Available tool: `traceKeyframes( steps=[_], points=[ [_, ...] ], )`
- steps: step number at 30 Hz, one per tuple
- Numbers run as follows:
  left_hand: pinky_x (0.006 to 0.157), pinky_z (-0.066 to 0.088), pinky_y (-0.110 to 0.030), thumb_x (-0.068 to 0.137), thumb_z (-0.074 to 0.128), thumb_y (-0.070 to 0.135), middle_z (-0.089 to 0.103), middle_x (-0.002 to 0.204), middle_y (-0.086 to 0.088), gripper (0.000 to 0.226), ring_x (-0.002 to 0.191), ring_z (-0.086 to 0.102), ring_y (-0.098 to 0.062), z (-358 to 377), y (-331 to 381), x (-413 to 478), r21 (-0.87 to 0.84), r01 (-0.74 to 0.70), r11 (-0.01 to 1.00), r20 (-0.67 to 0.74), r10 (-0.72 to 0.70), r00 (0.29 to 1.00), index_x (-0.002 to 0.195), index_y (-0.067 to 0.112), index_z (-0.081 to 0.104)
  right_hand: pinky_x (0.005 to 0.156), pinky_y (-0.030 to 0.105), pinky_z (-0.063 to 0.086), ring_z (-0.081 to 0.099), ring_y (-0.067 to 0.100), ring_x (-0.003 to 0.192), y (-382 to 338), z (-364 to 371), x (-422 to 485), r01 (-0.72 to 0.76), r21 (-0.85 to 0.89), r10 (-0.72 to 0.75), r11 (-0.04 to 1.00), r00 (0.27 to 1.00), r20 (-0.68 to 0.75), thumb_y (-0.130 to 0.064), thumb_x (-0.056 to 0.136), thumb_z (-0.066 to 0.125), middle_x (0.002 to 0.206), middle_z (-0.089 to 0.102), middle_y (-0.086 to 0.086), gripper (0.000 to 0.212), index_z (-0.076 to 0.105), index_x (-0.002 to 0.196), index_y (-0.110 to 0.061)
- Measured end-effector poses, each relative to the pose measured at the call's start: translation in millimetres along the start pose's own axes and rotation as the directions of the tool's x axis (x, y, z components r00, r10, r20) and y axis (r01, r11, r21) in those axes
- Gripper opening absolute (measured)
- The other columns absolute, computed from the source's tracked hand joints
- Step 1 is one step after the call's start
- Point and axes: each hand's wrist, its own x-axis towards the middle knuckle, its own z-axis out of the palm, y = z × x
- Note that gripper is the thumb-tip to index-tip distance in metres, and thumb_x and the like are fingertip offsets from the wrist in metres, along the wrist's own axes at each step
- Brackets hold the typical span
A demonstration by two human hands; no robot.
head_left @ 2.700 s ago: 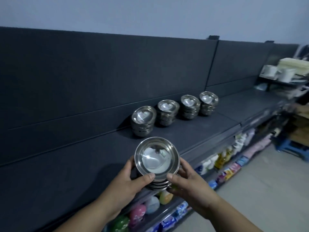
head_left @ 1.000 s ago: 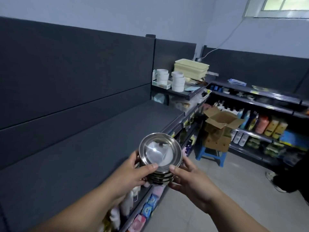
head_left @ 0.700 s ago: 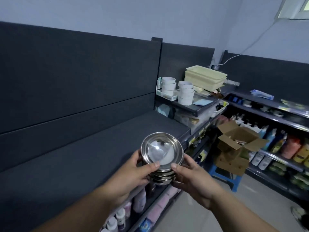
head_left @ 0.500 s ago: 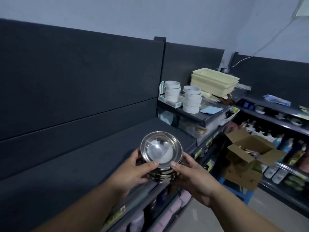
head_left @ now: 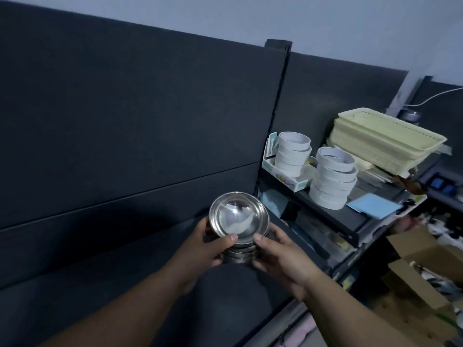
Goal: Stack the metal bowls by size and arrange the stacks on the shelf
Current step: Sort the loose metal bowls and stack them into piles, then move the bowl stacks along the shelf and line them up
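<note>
Both hands carry a stack of metal bowls [head_left: 239, 229] over the dark shelf [head_left: 105, 276], so the step in hand looks like bringing a finished stack to its spot. The left hand [head_left: 204, 244] is closed on the stack's left side, its thumb pressed on the near rim of the top bowl. The right hand [head_left: 280, 251] is closed on the right side in the same way, thumb on the rim and fingers wrapped underneath. The top bowl tilts a little toward the camera and shows its shiny inside; about 3 more rims show below it, though the exact count is hard to tell. Whether the bottom bowl touches the shelf or hangs just above it cannot be told.

The shelf surface under and to the left of the hands is bare. To the right, on a higher ledge, stand 2 piles of tape rolls [head_left: 332, 181] and some cream baskets [head_left: 383, 144].

The next move probably calls for lowering the stack level onto the shelf, keeping the bowls nested so none slides, then letting go with both hands together.
</note>
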Motion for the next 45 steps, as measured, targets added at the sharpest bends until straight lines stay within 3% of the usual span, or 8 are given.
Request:
traceKeyframes(
  steps=[5,15,18,21,25,31,36,45],
  points=[
    [0.076,0.054,-0.03,0.079,0.075,0.025,0.062,0.125,0.009,0.059,0.109,0.064,-0.015,10,-7,39,-0.055,-0.027,0.998,-0.17,0.017,0.985,0.129,0.036,0.047,0.102,0.038,0.048,0.062,0.02,0.119,-10,-15,60,-0.047,-0.028,0.049,0.999,0.995,0.084,-0.031,0.066,0.078,0.126,0.068,-0.003,0.071,0.054,0.132,-0.031],
    [0.079,0.05,-0.029,0.082,0.072,0.022,0.058,0.128,0.013,0.06,0.112,0.059,-0.009,32,-29,74,-0.08,-0.055,0.995,-0.467,0.011,0.884,0.132,0.036,0.043,0.105,0.039,0.042,0.06,0.015,0.119,-8,-36,134,-0.081,-0.096,0.106,0.992,0.948,0.299,-0.023,0.084,0.071,0.126,0.067,-0.008,0.05,0.056,0.13,-0.034],
    [0.09,0.05,-0.033,0.08,0.075,0.024,0.059,0.13,0.012,0.06,0.116,0.058,-0.011,38,-33,77,-0.087,-0.078,0.993,-0.512,0.022,0.859,0.131,0.036,0.046,0.096,0.032,0.047,0.063,0.009,0.111,-4,-36,139,-0.051,-0.062,0.067,0.997,0.952,0.298,-0.015,0.089,0.066,0.119,0.07,-0.011,0.042,0.058,0.127,-0.032],
    [0.108,0.042,-0.04,0.062,0.086,0.043,0.054,0.137,0.015,0.084,0.123,0.056,-0.012,40,-34,70,-0.057,-0.069,0.996,-0.541,0.027,0.841,0.135,0.037,0.045,0.083,0.025,0.05,0.067,0.004,0.101,6,-37,136,-0.028,-0.043,0.039,0.999,0.962,0.269,-0.012,0.085,0.07,0.106,0.073,-0.016,0.034,0.061,0.113,-0.031],
    [0.112,0.037,-0.034,0.07,0.083,0.037,0.043,0.135,0.017,0.092,0.125,0.046,-0.007,41,-33,43,0.091,0.062,0.994,-0.589,0.004,0.808,0.147,0.029,0.031,0.091,0.036,0.054,0.067,0.012,0.103,36,-40,119,-0.056,-0.262,0.091,0.963,0.988,0.123,-0.033,0.071,0.084,0.114,0.071,-0.002,0.058,0.059,0.12,-0.017],
    [0.109,0.027,-0.017,0.078,0.075,0.042,0.038,0.147,0.002,0.082,0.133,0.04,-0.013,8,-38,-40,0.45,0.362,0.816,-0.674,0.045,0.737,0.146,0.025,0.032,0.072,0.034,0.056,0.067,0.019,0.085,49,5,73,0.072,-0.602,0.092,0.796,0.967,0.236,-0.022,0.077,0.081,0.102,0.07,0.005,0.036,0.065,0.108,-0.012],
    [0.107,0.023,-0.015,0.08,0.07,0.048,0.029,0.152,-0.002,0.084,0.138,0.034,-0.016,-46,-36,-166,0.519,0.523,0.676,-0.772,0.109,0.626,0.148,0.02,0.029,0.083,0.018,0.046,0.062,0.011,0.096,69,97,9,0.35,-0.704,0.06,0.618,0.872,0.486,-0.027,0.077,0.08,0.108,0.066,-0.001,0.041,0.064,0.114,-0.015],
    [0.108,0.035,-0.026,0.082,0.062,0.053,0.035,0.149,-0.002,0.076,0.133,0.042,-0.021,-125,-61,-480,0.364,0.803,0.472,-0.93,0.129,0.346,0.146,0.02,0.035,0.097,0.022,0.043,0.054,0.012,0.119,154,298,-174,0.728,-0.599,0.198,0.334,0.567,0.799,-0.047,0.084,0.067,0.129,0.056,-0.006,0.049,0.055,0.127,-0.027]
  ],
)
